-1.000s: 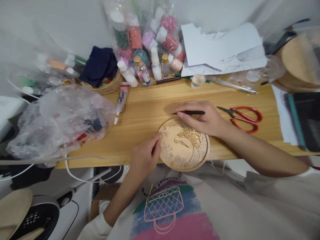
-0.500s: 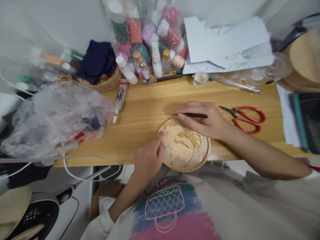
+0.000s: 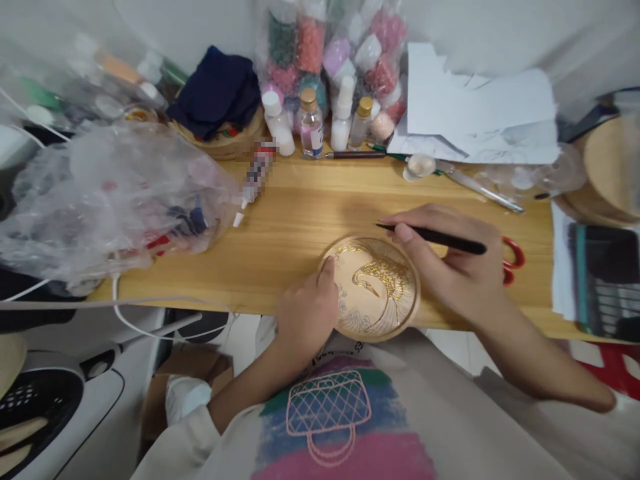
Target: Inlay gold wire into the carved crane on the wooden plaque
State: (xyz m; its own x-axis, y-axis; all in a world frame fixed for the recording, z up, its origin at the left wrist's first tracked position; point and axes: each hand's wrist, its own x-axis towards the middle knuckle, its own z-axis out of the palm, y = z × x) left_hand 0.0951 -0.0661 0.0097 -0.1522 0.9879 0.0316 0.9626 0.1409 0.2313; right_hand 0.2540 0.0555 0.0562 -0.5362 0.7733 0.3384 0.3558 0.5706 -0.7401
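A round wooden plaque [image 3: 373, 317] with a raised rim lies at the table's front edge. Gold wire forms a bird's head, neck and feathers on it, beside thin drawn lines of waves and flowers. My left hand [image 3: 310, 303] grips the plaque's left rim, one finger over the edge. In my right hand [image 3: 450, 260], closed above the right side of the plaque, are slim black tweezers [image 3: 445, 239]. Their pointed tip points left, over the bare wood just beyond the rim. Red-handled pliers [image 3: 514, 257] lie partly hidden behind my right hand.
Small bottles [image 3: 311, 127] and bagged jars of coloured grains [image 3: 310, 43] line the back. A clear plastic bag [image 3: 115, 193] and glue tube [image 3: 259, 172] lie left. Papers [image 3: 480, 117], a silver craft knife [image 3: 485, 190] and a calculator [image 3: 610, 280] are right. A white cable [image 3: 117, 300] hangs over the front edge.
My right hand has moved right with the tweezers, away from over the plaque's top edge, and now covers most of the pliers. The left hand keeps its hold. The view has shifted.
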